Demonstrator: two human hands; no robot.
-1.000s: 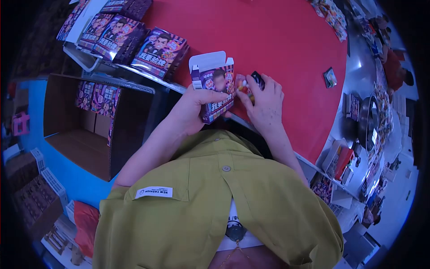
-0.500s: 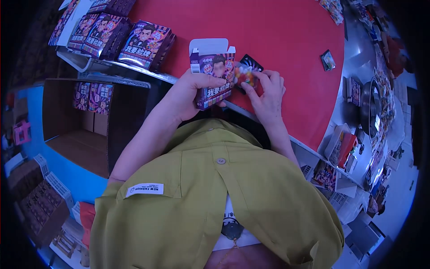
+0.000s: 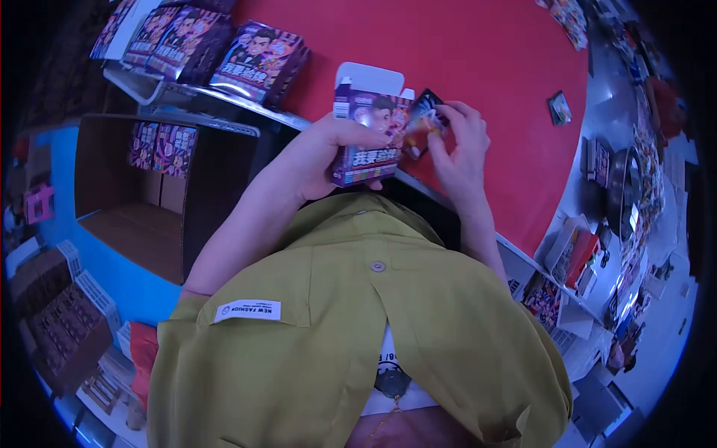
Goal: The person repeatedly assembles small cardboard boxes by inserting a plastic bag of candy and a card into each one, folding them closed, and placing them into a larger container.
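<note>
My left hand (image 3: 328, 149) grips a purple printed box (image 3: 367, 142) upright, thumb across its front and fingers behind it. The box's white top flap (image 3: 371, 77) stands raised. Close to the box's right side, my right hand (image 3: 464, 145) pinches a small packet (image 3: 423, 133) of colourful pieces between thumb and fingers. The packet is blurred, and a dark printed part (image 3: 429, 101) shows at its upper edge. Fingers of my right hand hide some of it.
Stacked purple boxes (image 3: 258, 63) stand at the red table's (image 3: 478, 52) left edge. Below them is a cardboard carton (image 3: 131, 239). Another small packet (image 3: 559, 108) lies on the right part of the table. A round metal bowl (image 3: 626, 194) sits farther right.
The whole view has shifted slightly, so most things appear farther right. My left hand keeps its hold on the box. The packet in my right hand has turned and blurred.
</note>
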